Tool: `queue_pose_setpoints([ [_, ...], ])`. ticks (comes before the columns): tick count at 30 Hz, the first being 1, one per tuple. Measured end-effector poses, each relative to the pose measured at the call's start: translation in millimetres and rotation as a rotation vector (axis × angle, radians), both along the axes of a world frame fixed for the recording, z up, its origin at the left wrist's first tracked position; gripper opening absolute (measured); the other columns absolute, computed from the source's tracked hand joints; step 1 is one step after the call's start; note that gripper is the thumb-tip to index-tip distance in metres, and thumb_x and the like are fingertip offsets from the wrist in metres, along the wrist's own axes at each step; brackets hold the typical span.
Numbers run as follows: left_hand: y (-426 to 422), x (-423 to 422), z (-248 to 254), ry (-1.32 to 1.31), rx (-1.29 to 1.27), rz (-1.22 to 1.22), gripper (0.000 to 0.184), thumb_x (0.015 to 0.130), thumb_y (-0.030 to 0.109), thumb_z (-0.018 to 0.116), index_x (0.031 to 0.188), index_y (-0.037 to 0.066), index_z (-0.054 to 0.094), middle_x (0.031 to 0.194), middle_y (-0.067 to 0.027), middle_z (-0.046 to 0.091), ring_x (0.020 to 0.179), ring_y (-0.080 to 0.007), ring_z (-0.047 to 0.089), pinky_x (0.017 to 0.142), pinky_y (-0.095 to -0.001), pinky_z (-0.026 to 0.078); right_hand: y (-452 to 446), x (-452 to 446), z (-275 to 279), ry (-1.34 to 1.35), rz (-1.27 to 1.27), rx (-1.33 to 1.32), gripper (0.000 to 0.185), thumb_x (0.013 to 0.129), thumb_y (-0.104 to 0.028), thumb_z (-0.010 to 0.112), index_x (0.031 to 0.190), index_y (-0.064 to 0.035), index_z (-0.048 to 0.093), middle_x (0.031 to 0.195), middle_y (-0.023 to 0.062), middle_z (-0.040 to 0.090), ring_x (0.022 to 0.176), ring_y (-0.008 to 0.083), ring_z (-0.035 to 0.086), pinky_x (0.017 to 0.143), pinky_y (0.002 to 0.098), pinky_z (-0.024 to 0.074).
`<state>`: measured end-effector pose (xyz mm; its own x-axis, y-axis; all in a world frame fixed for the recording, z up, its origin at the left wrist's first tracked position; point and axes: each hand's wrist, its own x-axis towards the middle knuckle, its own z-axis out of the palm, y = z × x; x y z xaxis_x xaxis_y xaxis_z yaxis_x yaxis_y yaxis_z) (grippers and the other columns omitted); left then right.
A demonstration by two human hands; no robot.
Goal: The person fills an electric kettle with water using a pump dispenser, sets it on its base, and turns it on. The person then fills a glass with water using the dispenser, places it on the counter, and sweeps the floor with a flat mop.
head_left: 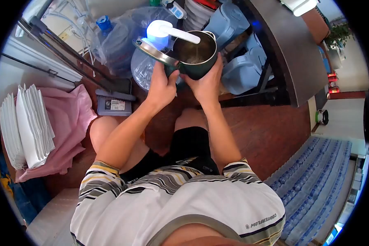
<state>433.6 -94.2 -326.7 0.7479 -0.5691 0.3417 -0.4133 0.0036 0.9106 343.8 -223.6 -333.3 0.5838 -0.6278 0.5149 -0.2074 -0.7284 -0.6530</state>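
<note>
My right hand [206,83] is closed around a dark green metal mug [201,69], its mouth open. My left hand [162,87] grips the mug's green lid [156,52], which has a shiny metal rim and is tilted beside the mug. Over the mouth reaches the spout of a white water pump [168,29], glowing blue underneath. A thin stream seems to fall from the spout tip into the mug. Below the pump, partly hidden by the lid, stands a clear plastic water bottle [140,69].
Blue-grey pitchers [242,69] stand under a dark table [283,45] at right. A clear plastic bag [115,43] lies behind the bottle. At left are a grey dustpan [114,105], a pink cloth [71,108] and white folded stacks [33,123]. Bottled-water packs [311,184] sit at lower right.
</note>
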Motion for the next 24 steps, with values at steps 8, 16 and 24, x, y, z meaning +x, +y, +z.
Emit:
queue_pose_setpoints([
  [8, 0, 14, -28, 0.062, 0.070, 0.008, 0.026, 0.090, 0.010, 0.066, 0.109, -0.006, 0.059, 0.100, -0.0149, 0.065, 0.092, -0.0190, 0.058, 0.085, -0.0342, 0.046, 8, -3, 6, 0.013, -0.036, -0.006, 0.117, 0.058, -0.024, 0.090, 0.145, 0.0070, 0.018, 0.142, 0.0326, 0.031, 0.132, 0.0494, 0.033, 0.111, 0.0526, 0.0282],
  [16, -2, 6, 17, 0.147, 0.159, -0.056, 0.029, 0.084, 0.012, 0.075, 0.104, -0.004, 0.063, 0.093, -0.0089, 0.067, 0.087, -0.0159, 0.059, 0.081, -0.0339, 0.049, 5, -2, -2, -0.050, -0.034, -0.035, 0.116, 0.060, -0.024, 0.089, 0.144, 0.0070, 0.017, 0.139, 0.0328, 0.034, 0.129, 0.0493, 0.036, 0.108, 0.0546, 0.0293],
  [24, -12, 14, 3, 0.052, 0.015, -0.052, 0.057, 0.079, 0.013, 0.081, 0.125, -0.004, 0.053, 0.116, -0.0101, 0.062, 0.103, -0.0189, 0.058, 0.091, -0.0337, 0.046, 5, 0, -11, -0.055, -0.034, -0.038, 0.115, 0.061, -0.020, 0.090, 0.144, 0.0067, 0.015, 0.140, 0.0304, 0.031, 0.129, 0.0478, 0.034, 0.108, 0.0533, 0.0302],
])
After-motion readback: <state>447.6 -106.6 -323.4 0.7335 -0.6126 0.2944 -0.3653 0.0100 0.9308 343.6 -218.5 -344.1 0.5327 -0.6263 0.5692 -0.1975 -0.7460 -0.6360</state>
